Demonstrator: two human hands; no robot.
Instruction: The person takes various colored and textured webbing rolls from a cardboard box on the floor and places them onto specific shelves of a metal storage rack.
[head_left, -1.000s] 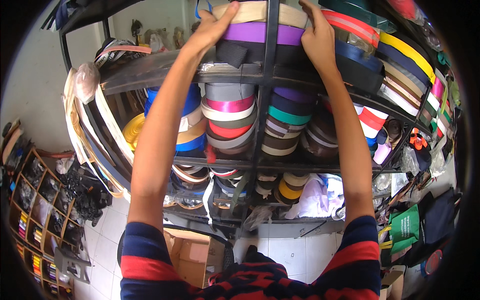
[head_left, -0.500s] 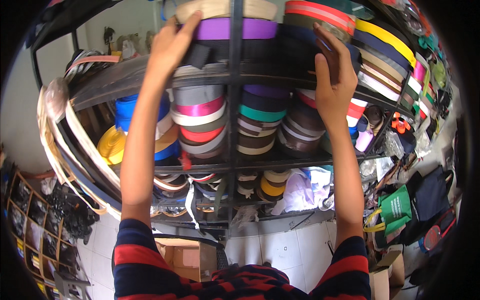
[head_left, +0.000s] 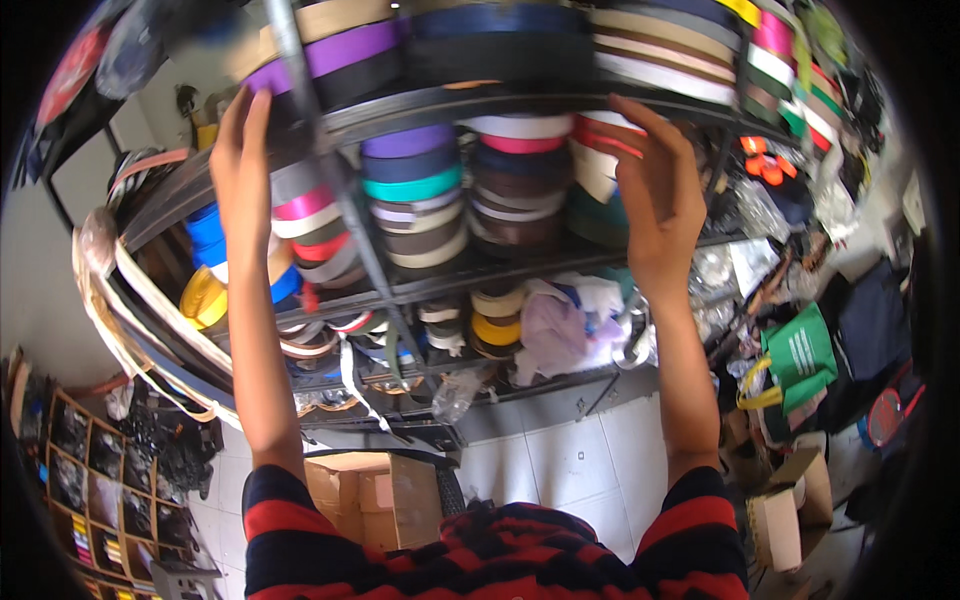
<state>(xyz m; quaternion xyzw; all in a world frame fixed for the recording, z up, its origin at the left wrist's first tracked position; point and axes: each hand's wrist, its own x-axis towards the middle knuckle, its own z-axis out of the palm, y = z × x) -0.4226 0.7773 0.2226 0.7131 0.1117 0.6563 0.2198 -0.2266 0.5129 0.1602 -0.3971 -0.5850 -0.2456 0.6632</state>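
My left hand [head_left: 240, 170] reaches up with its fingers stretched out. Its fingertips are at the left end of a purple webbing roll [head_left: 350, 48] on the upper shelf; whether they touch it I cannot tell. A cream roll [head_left: 345, 14] lies on top of the purple one. My right hand [head_left: 662, 200] is raised with fingers and thumb apart and holds nothing. It stands before the upper shelf's edge [head_left: 530, 97], in front of a stack of white and red rolls [head_left: 592, 165]. Dark navy and black rolls [head_left: 500, 50] fill the upper shelf between my hands.
A black upright post [head_left: 360, 235] crosses the rack. Lower shelves hold more rolls, among them a teal one [head_left: 412, 187], and a lilac cloth bundle [head_left: 552, 330]. Below are a cardboard box [head_left: 415, 500], a green bag [head_left: 800, 355] at right and a wooden pigeonhole rack [head_left: 100, 450] at left.
The view has turned, so the rack appears farther left. Both my hands sit lower against the upper shelf. My left hand has come down from the cream and purple rolls toward the purple roll's end.
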